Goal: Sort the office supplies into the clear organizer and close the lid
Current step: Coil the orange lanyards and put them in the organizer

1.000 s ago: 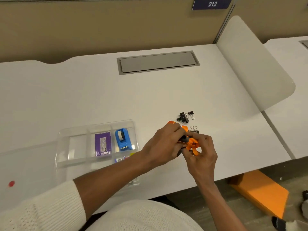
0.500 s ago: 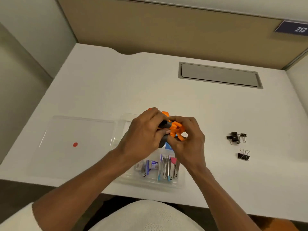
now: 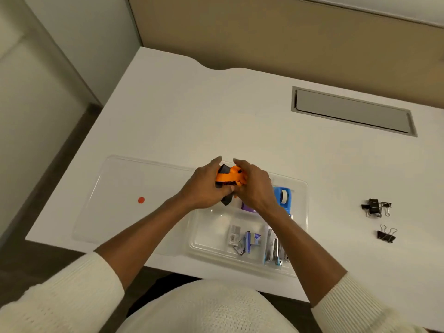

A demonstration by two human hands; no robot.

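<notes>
Both hands, left (image 3: 204,188) and right (image 3: 255,188), fingers closed around an orange and black tool (image 3: 228,177), held over the far end of the clear organizer (image 3: 301,205); open lid (image 3: 115,200) flat to its left; binder clips (image 3: 376,207) well right on the white surface (image 3: 240,123)

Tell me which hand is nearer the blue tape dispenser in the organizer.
Right. The right hand sits just beside the blue tape dispenser, its wrist edge almost over it. The left hand is farther off, beyond the orange-and-black item both hands grip.
</notes>
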